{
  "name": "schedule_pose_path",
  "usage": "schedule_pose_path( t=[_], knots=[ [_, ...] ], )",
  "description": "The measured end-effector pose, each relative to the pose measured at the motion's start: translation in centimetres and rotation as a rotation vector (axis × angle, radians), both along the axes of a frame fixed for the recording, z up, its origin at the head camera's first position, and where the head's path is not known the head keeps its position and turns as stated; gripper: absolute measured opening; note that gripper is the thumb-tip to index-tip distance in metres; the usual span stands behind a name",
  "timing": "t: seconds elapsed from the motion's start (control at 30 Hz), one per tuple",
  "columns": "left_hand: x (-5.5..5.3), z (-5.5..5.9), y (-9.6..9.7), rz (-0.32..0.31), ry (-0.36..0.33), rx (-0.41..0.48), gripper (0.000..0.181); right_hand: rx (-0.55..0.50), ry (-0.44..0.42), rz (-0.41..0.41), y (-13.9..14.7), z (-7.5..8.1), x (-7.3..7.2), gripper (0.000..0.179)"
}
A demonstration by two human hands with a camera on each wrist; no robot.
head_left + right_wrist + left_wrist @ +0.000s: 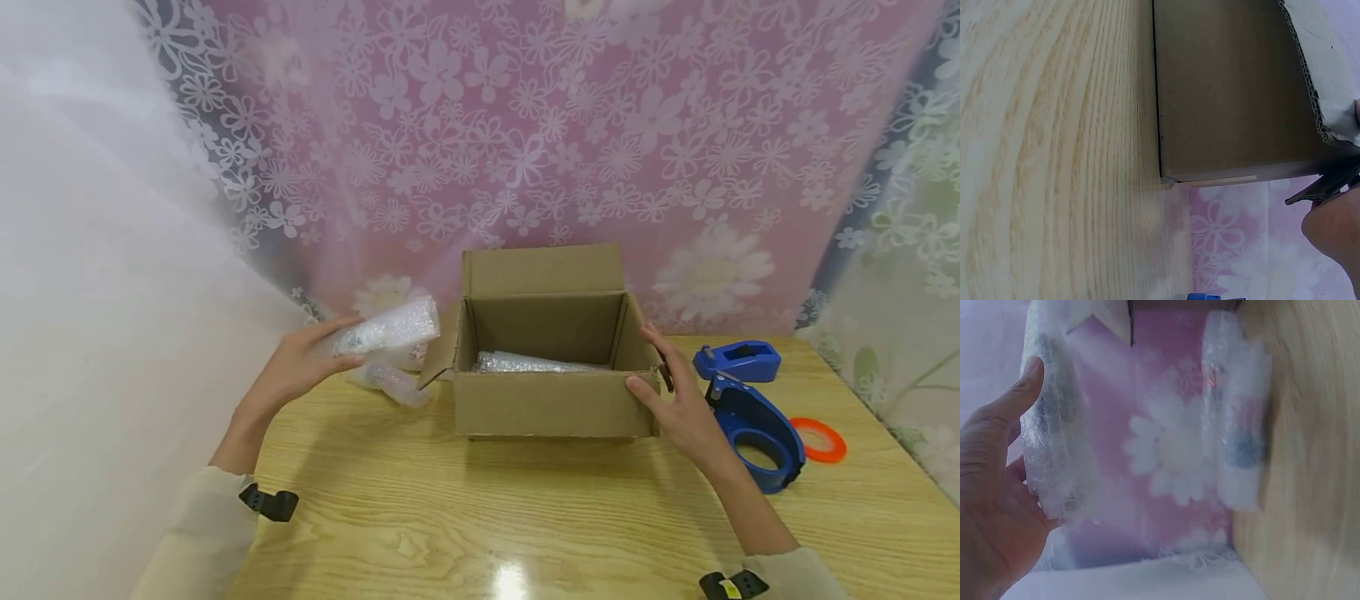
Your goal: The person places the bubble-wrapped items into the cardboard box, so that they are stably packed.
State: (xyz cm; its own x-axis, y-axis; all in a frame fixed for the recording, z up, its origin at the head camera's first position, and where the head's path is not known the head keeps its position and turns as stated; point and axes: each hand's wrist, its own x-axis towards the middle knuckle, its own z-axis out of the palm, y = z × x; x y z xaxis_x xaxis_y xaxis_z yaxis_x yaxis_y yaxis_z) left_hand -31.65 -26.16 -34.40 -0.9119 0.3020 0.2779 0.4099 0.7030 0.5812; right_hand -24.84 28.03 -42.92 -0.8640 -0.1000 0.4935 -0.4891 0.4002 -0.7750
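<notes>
Left hand: I see it holding the wrapped bundle between thumb and fingers.
Right hand: gripping the box at its near right corner, thumb on the front wall.
Bundle's wrap: clear, crinkled bubble film around a longish shape; I can't tell what is inside.
Box material: plain brown corrugated cardboard, rectangular, open on top, far flap upright, left flap splayed outward.
Arm pose: both forearms reach in from the near side, left and right.
Bundle's place: raised above the wood-grain table, left of the box, over more wrapped pieces.
Bundle's long axis: roughly left to right, free end pointing toward the box.
Inside the box: bubble film, also lying left to right.
</notes>
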Motion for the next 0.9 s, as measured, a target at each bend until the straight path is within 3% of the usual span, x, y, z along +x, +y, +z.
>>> schedule_pose_path(
  t=[0.27, 0.57, 0.9],
  knots=[
    [-1.0, 1.6, 4.6, -0.065, 0.035, -0.008, 0.069, -0.006, 0.001, -0.001, 0.2, -0.2, -0.1, 0.074],
    [-2.2, 2.9, 9.7, -0.188, 0.091, -0.006, 0.070, 0.004, 0.000, -0.001, 0.1, -0.2, -0.1, 0.073],
    [-2.8, 3.6, 14.5, -0.317, 0.126, 0.009, 0.065, 0.000, -0.014, 0.001, 0.0, 0.0, 0.2, 0.073]
  ],
)
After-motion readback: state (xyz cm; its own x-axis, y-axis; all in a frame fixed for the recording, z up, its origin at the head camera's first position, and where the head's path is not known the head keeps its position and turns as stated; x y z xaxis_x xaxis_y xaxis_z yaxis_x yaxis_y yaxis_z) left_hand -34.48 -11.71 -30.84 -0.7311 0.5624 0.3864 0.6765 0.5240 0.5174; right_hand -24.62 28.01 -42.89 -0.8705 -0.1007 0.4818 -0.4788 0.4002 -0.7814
